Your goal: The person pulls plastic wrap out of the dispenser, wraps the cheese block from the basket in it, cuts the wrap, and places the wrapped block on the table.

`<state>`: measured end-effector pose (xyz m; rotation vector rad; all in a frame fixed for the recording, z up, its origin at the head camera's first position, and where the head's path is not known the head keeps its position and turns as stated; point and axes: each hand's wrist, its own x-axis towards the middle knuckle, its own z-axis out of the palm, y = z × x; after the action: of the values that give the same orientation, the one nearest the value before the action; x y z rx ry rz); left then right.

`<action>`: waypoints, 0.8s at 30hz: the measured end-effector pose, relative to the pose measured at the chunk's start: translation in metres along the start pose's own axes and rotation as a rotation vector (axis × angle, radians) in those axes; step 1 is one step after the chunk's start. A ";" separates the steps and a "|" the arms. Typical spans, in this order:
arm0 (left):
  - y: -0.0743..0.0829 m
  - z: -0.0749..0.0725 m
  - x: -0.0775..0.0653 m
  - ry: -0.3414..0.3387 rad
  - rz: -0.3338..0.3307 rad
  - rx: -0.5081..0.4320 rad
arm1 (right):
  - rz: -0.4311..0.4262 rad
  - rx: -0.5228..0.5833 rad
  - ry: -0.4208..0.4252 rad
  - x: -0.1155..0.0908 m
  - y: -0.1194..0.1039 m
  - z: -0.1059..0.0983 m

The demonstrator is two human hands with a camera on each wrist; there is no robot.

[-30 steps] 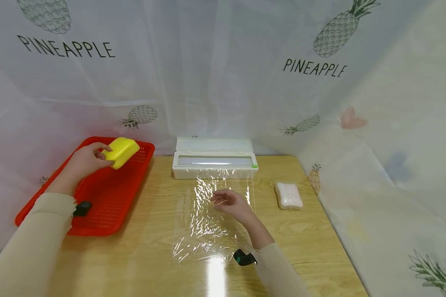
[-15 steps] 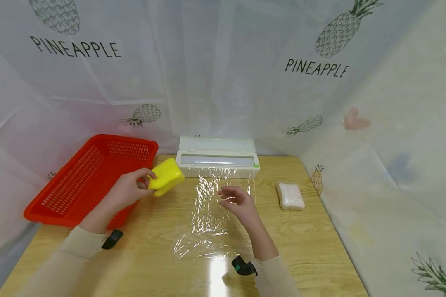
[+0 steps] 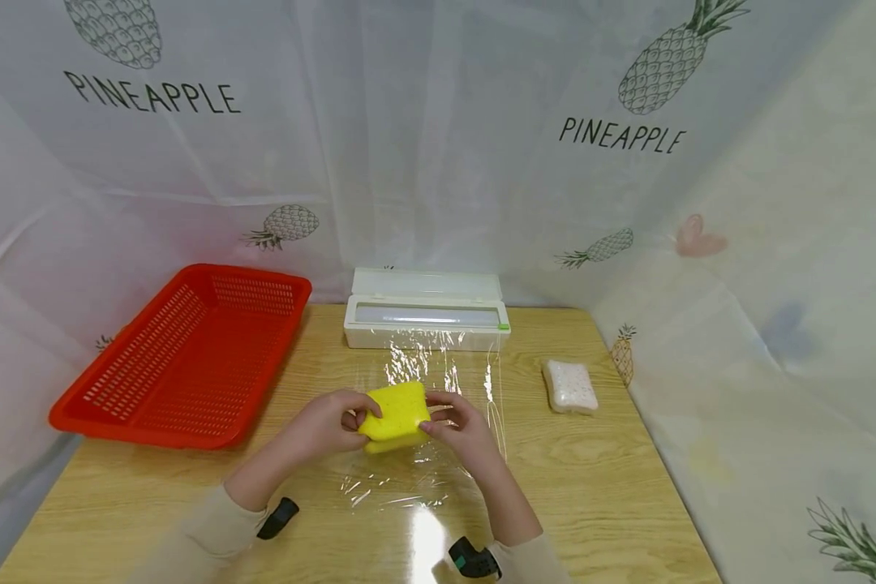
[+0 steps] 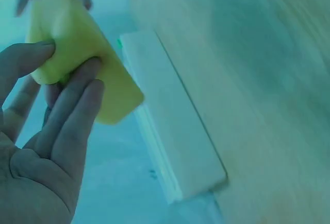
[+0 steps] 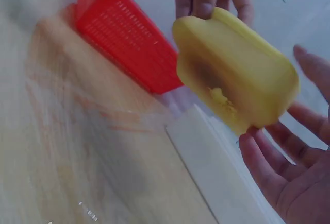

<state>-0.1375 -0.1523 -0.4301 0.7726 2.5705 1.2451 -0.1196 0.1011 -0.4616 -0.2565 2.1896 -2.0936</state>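
Note:
A yellow sponge (image 3: 397,412) is between both hands, over the sheet of cling film (image 3: 448,466) spread on the table. My left hand (image 3: 328,423) grips its left end; in the left wrist view the thumb and fingers dent the sponge (image 4: 77,44). At the opposite end, my right hand (image 3: 463,430) has its thumb on the near right corner and its fingers around the edge. From the right wrist, the sponge's underside (image 5: 240,69) shows a dark hollow with a ragged patch. The film runs out of a white cling film dispenser (image 3: 372,337), whose lid stands raised.
A red perforated basket (image 3: 212,357) stands at the left. A pale block wrapped in film (image 3: 572,386) lies on the wooden table (image 3: 591,487) at the right. A pineapple-print curtain (image 3: 423,162) hangs behind and along the sides.
My left hand has carried the yellow sponge from over the red basket rightward to above the film. My right hand, previously bare and loosely curled, has come down slightly onto the sponge's right end.

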 end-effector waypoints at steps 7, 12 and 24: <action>-0.003 0.036 -0.003 0.135 -0.093 -0.267 | 0.029 0.039 0.098 -0.014 0.017 -0.008; -0.011 0.068 0.001 0.358 -0.249 -0.538 | 0.024 0.116 0.141 -0.014 0.033 -0.015; -0.037 0.127 0.003 0.398 -0.329 -0.592 | 0.056 0.082 0.193 -0.025 0.077 -0.021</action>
<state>-0.1060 -0.0840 -0.5388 -0.0191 2.2349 2.0375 -0.1033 0.1296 -0.5389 0.0148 2.1752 -2.2567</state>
